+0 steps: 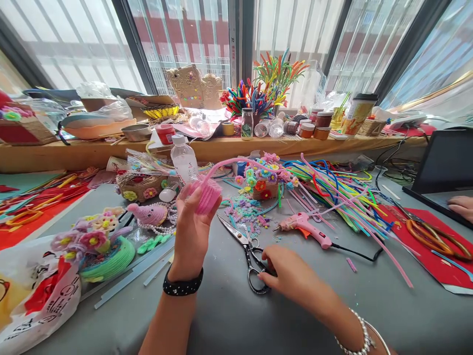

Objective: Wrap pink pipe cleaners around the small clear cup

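Note:
My left hand point(192, 231) is raised above the grey table point(229, 315), fingers closed round a pink coil of pipe cleaner point(207, 195) whose loose end arcs off to the right. My right hand point(286, 273) rests low on the table with its fingers curled at the handles of a pair of black-handled scissors point(246, 251), which lie with blades partly apart pointing up-left. A pink glue gun point(305, 227) lies just beyond the right hand, its black cord trailing right.
A heap of coloured pipe cleaners point(332, 190) covers the right middle. Small flower baskets point(262, 180), a green basket point(107, 256), a clear bottle point(184, 160) and a pink mouse figure point(148, 213) crowd the left. Another person's hand point(461, 206) rests by a laptop point(443, 167).

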Motion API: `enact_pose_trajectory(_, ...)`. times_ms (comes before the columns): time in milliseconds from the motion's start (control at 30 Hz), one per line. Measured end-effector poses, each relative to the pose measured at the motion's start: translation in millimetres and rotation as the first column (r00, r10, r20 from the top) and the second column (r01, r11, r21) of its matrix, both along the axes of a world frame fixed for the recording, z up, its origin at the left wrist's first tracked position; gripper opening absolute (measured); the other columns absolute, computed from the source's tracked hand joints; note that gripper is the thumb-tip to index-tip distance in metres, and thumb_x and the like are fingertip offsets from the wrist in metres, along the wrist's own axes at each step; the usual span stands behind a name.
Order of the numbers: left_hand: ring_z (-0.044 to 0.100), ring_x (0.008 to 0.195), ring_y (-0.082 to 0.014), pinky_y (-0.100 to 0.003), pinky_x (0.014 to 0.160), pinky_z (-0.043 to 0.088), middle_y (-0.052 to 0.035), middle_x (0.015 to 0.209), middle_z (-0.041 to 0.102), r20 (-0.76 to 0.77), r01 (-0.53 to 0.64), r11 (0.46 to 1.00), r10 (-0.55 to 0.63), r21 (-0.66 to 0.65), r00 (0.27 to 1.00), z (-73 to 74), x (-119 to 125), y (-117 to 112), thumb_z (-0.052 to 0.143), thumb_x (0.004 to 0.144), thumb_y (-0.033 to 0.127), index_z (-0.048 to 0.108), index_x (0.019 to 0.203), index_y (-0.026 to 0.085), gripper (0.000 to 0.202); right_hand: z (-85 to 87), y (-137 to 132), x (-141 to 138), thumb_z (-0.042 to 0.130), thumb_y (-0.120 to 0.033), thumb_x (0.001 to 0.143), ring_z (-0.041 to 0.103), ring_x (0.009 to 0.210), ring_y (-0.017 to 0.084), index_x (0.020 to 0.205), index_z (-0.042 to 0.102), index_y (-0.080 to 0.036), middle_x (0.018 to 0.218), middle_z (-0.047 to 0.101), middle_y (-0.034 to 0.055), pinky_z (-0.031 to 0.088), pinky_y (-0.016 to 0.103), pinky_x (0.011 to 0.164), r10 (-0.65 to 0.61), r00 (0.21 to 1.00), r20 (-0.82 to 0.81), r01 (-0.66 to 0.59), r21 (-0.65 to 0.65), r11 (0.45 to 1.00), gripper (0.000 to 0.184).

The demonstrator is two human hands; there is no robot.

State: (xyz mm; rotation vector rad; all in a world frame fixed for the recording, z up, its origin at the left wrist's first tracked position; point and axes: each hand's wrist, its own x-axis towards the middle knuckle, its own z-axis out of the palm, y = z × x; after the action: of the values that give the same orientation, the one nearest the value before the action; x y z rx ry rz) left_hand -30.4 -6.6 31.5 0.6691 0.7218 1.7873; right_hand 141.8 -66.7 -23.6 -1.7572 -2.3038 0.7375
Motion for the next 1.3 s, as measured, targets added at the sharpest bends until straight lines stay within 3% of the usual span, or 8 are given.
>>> enact_pose_trajectory(200, 0.061, 0.085, -0.0107, -0.025, 0.075, 0.055, 0.0053, 0.098, 0.059, -0.023, 0.011, 1.000, -0.011, 0.010, 1.000, -2.8, -3, 1, 0.067, 0.069, 0.021, 0.054, 0.088, 0.025, 0.023, 11.8, 16, -28, 0.055, -0.011, 0.065, 0.062, 0.074, 0.028, 0.078, 0.064, -0.009, 0.083, 0.067, 0.0188, 0.038, 0.029, 0.055, 0.100, 0.963, 0.251, -0.082, -0.083, 0.993, 0.016)
enact_pose_trajectory(367, 0.062, 0.084, -0.0100, -0.025, 0.075, 0.055, 0.0056, 0.097, 0.059, -0.022, 0.008, 1.000, -0.008, 0.014, 1.000, -2.4, -8, 3, 0.067, 0.069, 0.022, 0.052, 0.088, 0.025, 0.024, 8.8, 29, -13, 0.060, -0.022, 0.060, 0.051, 0.052, 0.015, 0.058, 0.054, -0.017, 0.060, 0.061, 0.0049, 0.026, 0.024, 0.043, 0.170, 0.967, 0.189, -0.149, -0.120, 0.982, 0.008)
enact_pose_trajectory(433, 0.062, 0.084, -0.0105, -0.025, 0.074, 0.055, 0.0052, 0.097, 0.060, -0.007, 0.017, 1.000, -0.017, 0.015, 1.000, -2.1, -8, 4, 0.068, 0.068, 0.021, 0.052, 0.088, 0.025, 0.025, 1.8, 26, 1, 0.055, -0.022, 0.064, 0.047, 0.050, 0.011, 0.056, 0.049, -0.018, 0.055, 0.056, -0.0008, 0.025, 0.022, 0.043, 0.175, 0.979, 0.106, -0.160, -0.137, 0.978, 0.011)
enact_pose_trajectory(500, 0.063, 0.083, -0.0111, -0.026, 0.074, 0.055, 0.0043, 0.096, 0.061, 0.012, 0.030, 0.999, -0.030, 0.016, 0.999, -2.0, -8, 3, 0.069, 0.068, 0.021, 0.052, 0.088, 0.024, 0.026, -6.6, 18, 14, 0.053, -0.021, 0.067, 0.049, 0.052, 0.010, 0.054, 0.043, -0.018, 0.054, 0.053, -0.0029, 0.029, 0.021, 0.045, 0.116, 0.982, -0.148, -0.146, -0.210, 0.967, 0.017)
enact_pose_trajectory(600, 0.063, 0.084, -0.0120, -0.026, 0.074, 0.056, 0.0026, 0.096, 0.062, 0.041, 0.042, 0.999, -0.043, 0.022, 0.998, -2.2, -7, 2, 0.069, 0.068, 0.021, 0.052, 0.090, 0.023, 0.027, -16.3, 3, 31, 0.049, -0.033, 0.078, 0.061, 0.062, 0.014, 0.065, 0.046, -0.018, 0.067, 0.062, 0.0007, 0.044, 0.023, 0.056, -0.148, 0.869, -0.471, -0.088, -0.442, 0.893, 0.020)
enact_pose_trajectory(667, 0.063, 0.084, -0.0124, -0.026, 0.074, 0.056, 0.0023, 0.095, 0.062, 0.051, 0.049, 0.999, -0.050, 0.023, 0.997, -2.2, -7, 1, 0.069, 0.068, 0.020, 0.052, 0.091, 0.023, 0.028, -18.3, -5, 38, 0.052, -0.042, 0.079, 0.065, 0.072, 0.017, 0.071, 0.050, -0.017, 0.076, 0.065, 0.0045, 0.048, 0.027, 0.065, -0.238, 0.796, -0.556, -0.069, -0.473, 0.878, 0.026)
enact_pose_trajectory(1033, 0.064, 0.083, -0.0119, -0.026, 0.073, 0.056, 0.0016, 0.099, 0.062, 0.034, 0.137, 0.989, -0.138, 0.048, 0.990, -5.0, -6, 1, 0.068, 0.069, 0.020, 0.051, 0.096, 0.023, 0.032, -18.8, -26, 49, 0.064, -0.050, 0.067, 0.060, 0.101, 0.029, 0.101, 0.064, -0.019, 0.107, 0.066, 0.0111, 0.047, 0.039, 0.089, -0.157, 0.795, -0.586, 0.142, -0.071, 0.987, 0.045)
enact_pose_trajectory(1300, 0.062, 0.085, -0.0131, -0.026, 0.074, 0.055, -0.0010, 0.104, 0.062, -0.074, 0.184, 0.983, -0.181, 0.030, 0.981, -4.8, -1, -3, 0.068, 0.069, 0.022, 0.049, 0.105, 0.024, 0.041, -13.0, -21, 30, 0.064, -0.046, 0.067, 0.062, 0.090, 0.027, 0.091, 0.062, -0.017, 0.097, 0.067, 0.0109, 0.052, 0.032, 0.071, 0.019, 0.860, -0.509, 0.139, 0.271, 0.953, 0.038)
